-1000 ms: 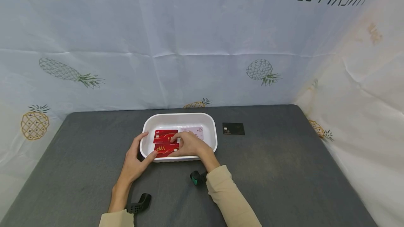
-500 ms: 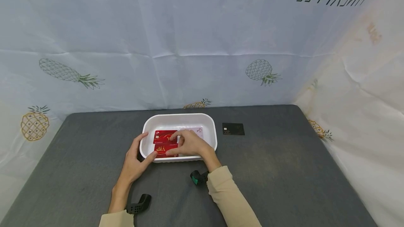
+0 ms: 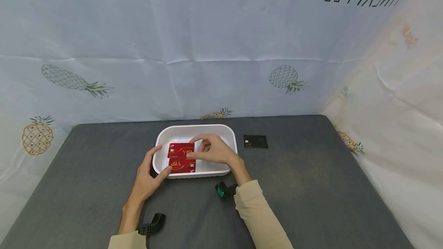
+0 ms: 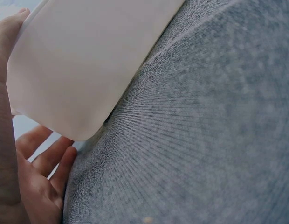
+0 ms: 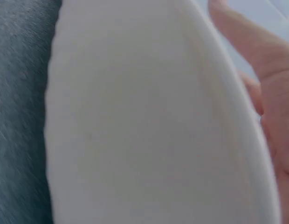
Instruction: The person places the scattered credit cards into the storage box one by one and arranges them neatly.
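Observation:
A white plastic tray (image 3: pixel 211 169) stands on the grey table. Inside its left half lie two red VIP cards, the upper red card (image 3: pixel 178 150) directly behind the lower red card (image 3: pixel 181 165). At the tray's left end, my left hand (image 3: pixel 147 180) grips it, thumb at the front rim and fingers along the side. My right hand (image 3: pixel 216 151) hovers over the tray's right half. Its thumb and index finger are spread apart near the upper red card's right end, with nothing visible held between them. In the right wrist view, the tray's front wall (image 5: pixel 135 116) fills most of the picture.
A black VIP card (image 3: pixel 255 141) lies on the table right of the tray. The grey tabletop (image 3: pixel 311 187) meets a pineapple-print curtain (image 3: pixel 221 87) at the back. Black wrist camera mounts sit under both forearms.
My right hand has lifted away from the lower red card and shifted right and back. The pale pink card seen earlier is now hidden behind it. My left hand stays still.

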The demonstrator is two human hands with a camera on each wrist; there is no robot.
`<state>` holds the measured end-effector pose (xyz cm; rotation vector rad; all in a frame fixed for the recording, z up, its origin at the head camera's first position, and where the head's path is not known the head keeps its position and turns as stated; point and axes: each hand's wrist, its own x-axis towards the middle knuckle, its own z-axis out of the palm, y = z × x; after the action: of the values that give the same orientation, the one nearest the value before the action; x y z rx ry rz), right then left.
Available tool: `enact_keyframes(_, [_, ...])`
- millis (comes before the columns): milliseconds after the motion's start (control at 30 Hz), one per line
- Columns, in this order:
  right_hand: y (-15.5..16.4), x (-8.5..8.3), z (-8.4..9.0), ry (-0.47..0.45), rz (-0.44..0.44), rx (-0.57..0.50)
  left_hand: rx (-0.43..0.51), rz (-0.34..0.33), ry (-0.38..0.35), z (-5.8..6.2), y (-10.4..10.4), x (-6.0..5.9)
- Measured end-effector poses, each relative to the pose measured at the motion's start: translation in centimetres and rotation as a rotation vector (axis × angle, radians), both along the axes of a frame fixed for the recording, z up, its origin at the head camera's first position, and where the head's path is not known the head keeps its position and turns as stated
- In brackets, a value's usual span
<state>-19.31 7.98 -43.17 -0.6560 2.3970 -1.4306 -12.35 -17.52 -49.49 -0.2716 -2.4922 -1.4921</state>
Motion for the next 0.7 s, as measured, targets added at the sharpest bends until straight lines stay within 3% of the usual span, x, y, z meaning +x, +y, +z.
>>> enact_keyframes(200, [1.8, -0.3, 0.5, 0.008, 0.026, -0.085, -0.004, 0.005, -0.003, -0.1, 0.0, 0.0])
enact_keyframes(700, [6.6, -0.7, 0.8, 0.033, -0.008, -0.165, -0.018, 0.016, -0.01, -0.3, 0.1, 0.0])
